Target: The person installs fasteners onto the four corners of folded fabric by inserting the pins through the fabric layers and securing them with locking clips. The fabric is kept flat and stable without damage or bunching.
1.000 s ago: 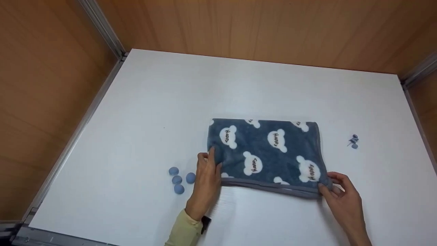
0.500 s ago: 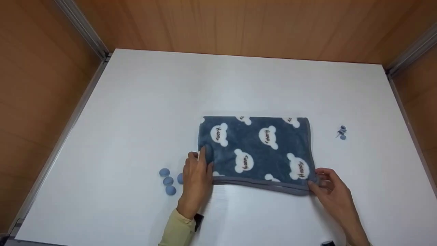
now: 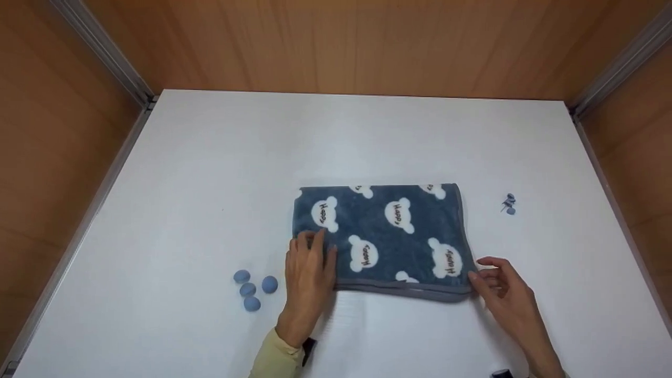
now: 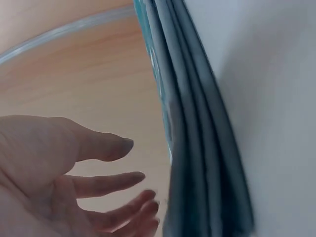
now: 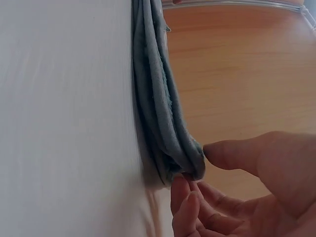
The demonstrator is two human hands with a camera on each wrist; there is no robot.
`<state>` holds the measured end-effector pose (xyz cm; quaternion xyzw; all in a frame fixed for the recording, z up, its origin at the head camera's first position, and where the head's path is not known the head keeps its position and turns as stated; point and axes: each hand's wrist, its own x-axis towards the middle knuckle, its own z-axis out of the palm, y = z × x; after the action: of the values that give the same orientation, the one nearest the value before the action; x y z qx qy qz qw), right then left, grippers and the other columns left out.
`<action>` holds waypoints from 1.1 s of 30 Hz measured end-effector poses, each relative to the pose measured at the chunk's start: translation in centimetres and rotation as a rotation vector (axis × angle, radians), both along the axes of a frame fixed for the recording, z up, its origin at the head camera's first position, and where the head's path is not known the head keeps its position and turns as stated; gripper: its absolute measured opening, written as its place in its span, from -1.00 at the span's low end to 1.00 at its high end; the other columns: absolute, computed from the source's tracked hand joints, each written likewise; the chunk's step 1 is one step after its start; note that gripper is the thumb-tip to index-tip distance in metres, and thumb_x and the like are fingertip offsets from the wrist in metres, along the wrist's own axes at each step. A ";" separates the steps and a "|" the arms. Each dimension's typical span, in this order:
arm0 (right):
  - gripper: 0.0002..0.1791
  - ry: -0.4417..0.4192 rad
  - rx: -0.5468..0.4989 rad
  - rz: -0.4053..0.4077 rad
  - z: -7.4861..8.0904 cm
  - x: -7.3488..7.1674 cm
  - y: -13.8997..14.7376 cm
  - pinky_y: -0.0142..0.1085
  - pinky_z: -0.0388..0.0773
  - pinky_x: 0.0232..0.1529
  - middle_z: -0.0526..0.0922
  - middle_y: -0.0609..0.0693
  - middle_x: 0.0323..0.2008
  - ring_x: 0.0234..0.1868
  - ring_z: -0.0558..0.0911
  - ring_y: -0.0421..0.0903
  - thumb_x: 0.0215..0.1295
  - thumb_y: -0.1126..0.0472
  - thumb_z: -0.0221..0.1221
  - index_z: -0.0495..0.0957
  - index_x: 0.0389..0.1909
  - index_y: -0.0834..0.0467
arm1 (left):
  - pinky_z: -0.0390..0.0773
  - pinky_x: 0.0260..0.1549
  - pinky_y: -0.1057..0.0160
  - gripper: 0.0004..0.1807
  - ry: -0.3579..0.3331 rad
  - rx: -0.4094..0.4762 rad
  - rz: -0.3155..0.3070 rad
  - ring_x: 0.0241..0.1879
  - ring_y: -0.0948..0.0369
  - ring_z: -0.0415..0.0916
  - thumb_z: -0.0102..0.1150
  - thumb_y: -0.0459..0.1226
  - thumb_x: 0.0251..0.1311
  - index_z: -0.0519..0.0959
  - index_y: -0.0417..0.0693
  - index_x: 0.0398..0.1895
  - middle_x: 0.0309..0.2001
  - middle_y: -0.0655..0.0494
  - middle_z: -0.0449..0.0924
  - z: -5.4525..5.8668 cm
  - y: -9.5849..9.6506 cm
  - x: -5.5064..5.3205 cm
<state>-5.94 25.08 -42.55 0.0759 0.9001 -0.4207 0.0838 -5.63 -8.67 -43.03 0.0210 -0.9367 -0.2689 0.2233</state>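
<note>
A folded dark blue fleece blanket (image 3: 383, 231) with white bear heads lies on the white table in the head view. Its stacked grey-edged layers show in both wrist views. My left hand (image 3: 307, 268) is over the blanket's left part; in the left wrist view its fingers (image 4: 106, 185) are loosely bent and apart from the layers, holding nothing. At the near right corner, my right hand (image 3: 506, 294) lightly pinches the blanket. In the right wrist view the thumb touches the top edge, while other fingertips touch the corner's end.
Several small blue balls (image 3: 248, 290) lie left of my left hand. A little cluster of blue-headed pins (image 3: 509, 203) sits right of the blanket. Wooden panels (image 3: 336, 47) with metal rails border the white table (image 3: 210, 157).
The head view has shifted, so everything appears further left. My left hand has moved from the blanket's left edge onto its top. The right corner's bulge has flattened as the right hand's grip eased.
</note>
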 end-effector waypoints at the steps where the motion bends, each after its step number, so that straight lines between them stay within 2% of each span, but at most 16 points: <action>1: -0.53 0.006 0.009 0.005 0.0 0.0 -0.1 -0.50 0.50 -0.23 0.67 0.06 -0.12 -0.21 0.61 -0.27 0.47 0.02 0.25 0.46 0.25 0.16 | 0.55 -0.28 -0.02 -0.66 0.023 0.005 -0.019 -0.23 -0.07 0.52 0.43 -0.36 0.23 0.65 -0.30 0.04 -0.14 -0.19 0.57 0.0 0.3 -0.1; 3: -0.55 0.019 0.033 0.016 0.0 0.0 -0.2 -0.51 0.50 -0.21 0.67 0.04 -0.14 -0.20 0.60 -0.23 0.48 0.01 0.24 0.47 0.22 0.16 | 0.59 -0.35 0.04 -0.72 0.054 0.025 -0.057 -0.29 0.00 0.56 0.42 -0.36 0.23 0.68 -0.30 -0.02 -0.21 -0.13 0.61 -0.1 1.0 -0.2; 6: -0.61 0.053 0.056 0.030 0.0 -0.1 -0.5 -0.50 0.50 -0.21 0.65 0.02 -0.18 -0.20 0.59 -0.20 0.47 0.05 0.26 0.52 0.17 0.16 | 0.61 -0.44 0.12 -0.80 0.059 0.069 -0.113 -0.38 0.09 0.60 0.40 -0.37 0.25 0.70 -0.29 -0.11 -0.31 -0.04 0.65 -0.3 2.2 -0.4; 11: -0.68 0.112 0.047 0.041 0.0 -0.3 -0.8 -0.49 0.49 -0.26 0.64 -0.01 -0.26 -0.25 0.58 -0.20 0.45 0.11 0.29 0.54 0.11 0.17 | 0.60 -0.49 0.23 -0.87 0.013 0.133 -0.215 -0.43 0.18 0.62 0.36 -0.36 0.30 0.70 -0.25 -0.16 -0.36 0.01 0.65 -0.2 4.5 -0.9; 17: -0.76 0.177 0.025 0.057 0.6 -0.6 -1.0 -0.46 0.50 -0.27 0.66 -0.04 -0.30 -0.28 0.60 -0.21 0.47 0.14 0.27 0.59 0.05 0.14 | 0.56 -0.43 0.33 -0.88 -0.026 0.172 -0.338 -0.39 0.24 0.58 0.30 -0.31 0.38 0.70 -0.20 -0.14 -0.34 0.07 0.65 0.4 7.4 -1.5; 21: -0.83 0.219 -0.030 0.066 1.2 -0.8 -1.1 -0.48 0.55 -0.22 0.70 -0.05 -0.26 -0.25 0.65 -0.21 0.48 0.15 0.25 0.66 -0.03 0.13 | 0.56 -0.36 0.39 -0.80 -0.051 0.202 -0.452 -0.32 0.26 0.60 0.31 -0.23 0.39 0.69 -0.20 -0.10 -0.29 0.06 0.66 0.8 9.3 -1.7; 25: -0.85 0.269 -0.117 0.082 1.7 -1.2 -1.5 -0.48 0.58 -0.18 0.70 -0.04 -0.22 -0.23 0.68 -0.19 0.47 0.21 0.25 0.68 -0.06 0.17 | 0.57 -0.26 0.41 -0.61 -0.050 0.182 -0.553 -0.22 0.26 0.61 0.37 -0.09 0.33 0.65 -0.19 0.03 -0.18 0.03 0.65 1.0 10.9 -1.8; 29: -0.86 0.307 -0.174 0.094 2.2 -1.7 -2.0 -0.47 0.60 -0.15 0.71 -0.05 -0.19 -0.21 0.70 -0.18 0.46 0.28 0.25 0.68 -0.05 0.20 | 0.56 -0.25 0.44 -0.45 -0.030 0.144 -0.601 -0.19 0.28 0.60 0.44 -0.03 0.25 0.58 -0.19 0.15 -0.13 0.03 0.63 1.0 12.0 -1.9; 33: -0.85 0.319 -0.205 0.095 2.7 -2.1 -2.3 -0.45 0.61 -0.13 0.72 -0.05 -0.16 -0.20 0.71 -0.16 0.45 0.31 0.25 0.68 -0.03 0.21 | 0.55 -0.27 0.48 -0.38 0.003 0.126 -0.609 -0.19 0.30 0.60 0.52 -0.08 0.17 0.53 -0.21 0.18 -0.13 0.04 0.62 0.9 12.9 -2.1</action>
<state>-8.00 22.77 -39.84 -0.0432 0.8571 -0.5123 -0.0331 -7.68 4.22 -42.15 -0.2469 -0.8811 -0.3810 0.1322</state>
